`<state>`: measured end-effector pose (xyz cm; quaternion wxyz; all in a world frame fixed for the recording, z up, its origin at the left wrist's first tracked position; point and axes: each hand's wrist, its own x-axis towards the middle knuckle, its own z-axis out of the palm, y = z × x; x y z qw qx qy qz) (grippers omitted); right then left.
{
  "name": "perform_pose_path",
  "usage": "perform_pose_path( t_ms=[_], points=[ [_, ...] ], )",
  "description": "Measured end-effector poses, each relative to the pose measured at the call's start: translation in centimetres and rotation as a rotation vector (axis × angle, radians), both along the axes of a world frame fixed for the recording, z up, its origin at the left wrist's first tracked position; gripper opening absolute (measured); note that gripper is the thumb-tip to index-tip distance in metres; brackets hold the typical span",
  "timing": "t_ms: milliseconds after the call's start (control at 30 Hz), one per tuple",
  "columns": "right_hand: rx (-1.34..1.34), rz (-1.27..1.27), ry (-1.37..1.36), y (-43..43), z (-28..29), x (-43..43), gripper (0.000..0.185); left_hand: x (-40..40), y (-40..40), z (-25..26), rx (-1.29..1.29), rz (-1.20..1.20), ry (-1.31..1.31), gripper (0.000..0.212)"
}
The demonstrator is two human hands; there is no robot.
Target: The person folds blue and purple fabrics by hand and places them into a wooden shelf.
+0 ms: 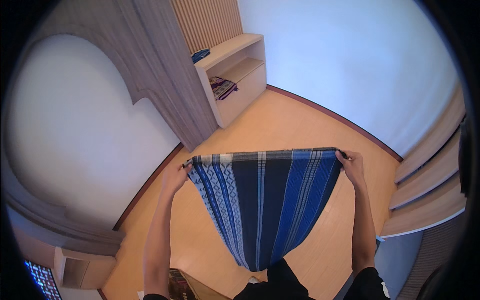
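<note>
A blue and black woven cloth (264,202) with white and grey patterned stripes hangs spread between my hands. My left hand (177,175) pinches its upper left corner, while my right hand (351,165) grips the upper right corner. The top edge is stretched nearly straight from one hand to the other. Below, the fabric drops and narrows towards my body, above the wooden floor (202,232). Both arms reach forward, apart from each other.
Ahead stands a pale wooden cabinet (243,93) with a folded patterned textile (223,88) in its open shelf and a blue folded cloth (200,55) on top. Slatted wooden steps or shelves (427,202) curve along the right. A dark patterned item (182,285) lies low at left.
</note>
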<state>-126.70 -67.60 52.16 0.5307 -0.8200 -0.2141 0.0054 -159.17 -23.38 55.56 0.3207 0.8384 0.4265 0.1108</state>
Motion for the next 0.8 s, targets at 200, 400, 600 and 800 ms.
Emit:
perform_pose_path(
  t_ms=[200,400,600,800],
  points=[
    [0.211,-0.107,0.134,3.0,-1.5,5.2,0.031,8.9,3.9,-1.4,-0.319,0.034,-0.346,0.024],
    [0.300,-0.148,-0.017,3.0,-5.4,5.3,0.031,12.1,6.1,-4.3,-0.306,-0.032,-0.710,0.021],
    [0.399,-0.106,-0.085,5.3,-4.8,10.6,0.035,17.6,7.3,-4.2,-0.285,-0.087,-0.841,0.026],
    [0.358,-0.042,-0.140,6.9,-4.6,17.0,0.031,21.8,8.6,-6.9,-0.273,-0.073,-0.970,0.023]
  ],
)
